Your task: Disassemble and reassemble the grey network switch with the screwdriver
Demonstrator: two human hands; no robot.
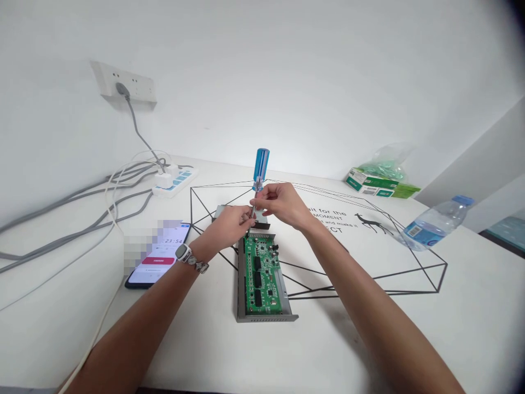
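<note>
A screwdriver with a clear blue handle stands nearly upright, its tip at the far left corner of a green circuit board. The board lies in an open grey metal case. My right hand is closed, fingertips pinching the shaft just below the handle. Lower down, my left hand is closed too, its fingers pressed together at the shaft near the board's far edge. Behind the hands lies a grey metal piece, partly hidden. The screwdriver's very tip is too small to make out.
Left of the case lies a lit phone. A power strip with grey cables is at the back left, below a wall socket. On the right are a water bottle and a green-white box with a plastic bag.
</note>
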